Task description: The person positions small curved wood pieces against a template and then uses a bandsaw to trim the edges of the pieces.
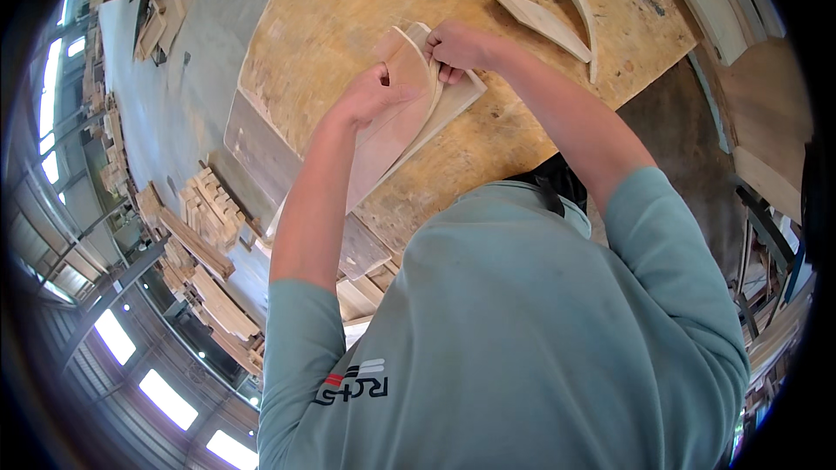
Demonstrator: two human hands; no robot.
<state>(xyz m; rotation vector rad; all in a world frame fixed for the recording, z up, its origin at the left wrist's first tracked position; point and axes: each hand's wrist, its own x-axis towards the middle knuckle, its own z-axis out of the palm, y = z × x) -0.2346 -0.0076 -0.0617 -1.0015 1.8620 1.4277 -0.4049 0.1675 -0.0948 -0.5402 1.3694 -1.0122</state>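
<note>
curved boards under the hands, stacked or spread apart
Stacked: the curved boards lie overlapping on the table, left hand pressing the top one, right hand gripping their edges. Two more pieces lie apart.

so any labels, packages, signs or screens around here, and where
Logo print: on the teal shirt, lower middle of view; small white shapes with a red bar.
No packages, signs or screens show; only wood pieces under both hands on the round table.
</note>
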